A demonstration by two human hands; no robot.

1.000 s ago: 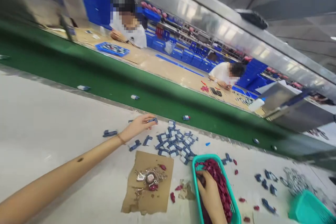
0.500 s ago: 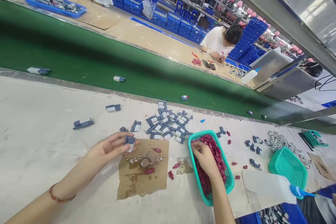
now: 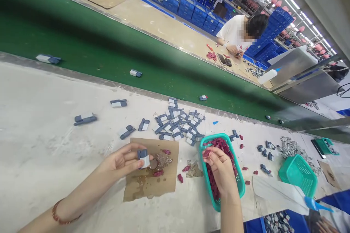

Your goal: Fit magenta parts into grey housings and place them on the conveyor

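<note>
My left hand [image 3: 127,160] pinches a grey-and-white plastic part [image 3: 143,158] above a stained piece of cardboard [image 3: 150,191]. Behind that part, a clear, glossy clump [image 3: 164,161] lies on the cardboard with a couple of dark red pieces. Between the thumb and fingers of my right hand [image 3: 221,169] is a small dark red plastic piece [image 3: 207,153], held over the green basket [image 3: 240,187]. Many more red pieces [image 3: 214,185] fill that basket. Beyond the cardboard lies a pile of grey-and-white parts [image 3: 176,122].
A green conveyor belt [image 3: 109,62] with spaced parts runs behind my table. Across it, a co-worker [image 3: 237,36] handles small items. At right are another green basket [image 3: 298,174], a white bottle with blue nozzle [image 3: 281,193] and a blue bin [image 3: 298,222] of parts.
My right hand has come up from among the red pieces with one in its fingers. My left hand still holds the grey-and-white part, now turned slightly. Belt parts have shifted right in view.
</note>
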